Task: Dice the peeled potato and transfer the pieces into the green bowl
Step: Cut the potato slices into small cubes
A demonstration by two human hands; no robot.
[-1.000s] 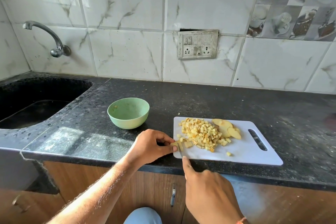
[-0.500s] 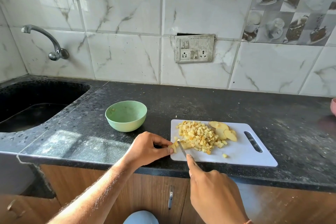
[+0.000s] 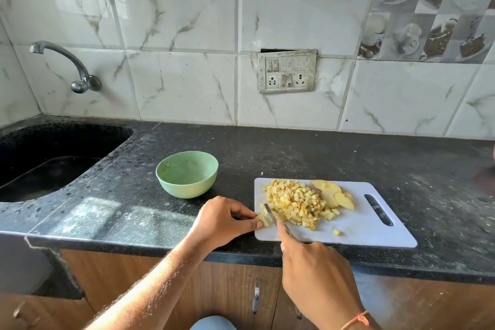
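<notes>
Diced potato [image 3: 296, 202] beside green bowl [image 3: 187, 174]

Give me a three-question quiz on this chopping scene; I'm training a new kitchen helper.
1. True or false: the diced pile is already in the bowl.
2. Which hand holds the knife? A) left B) right
3. Fill in: uncut slices lie on the ____, right of the pile.

Key: 1 false, the pile is on the board. 2 B, the right hand; the left hand pinches a potato piece. 3 board.
</notes>
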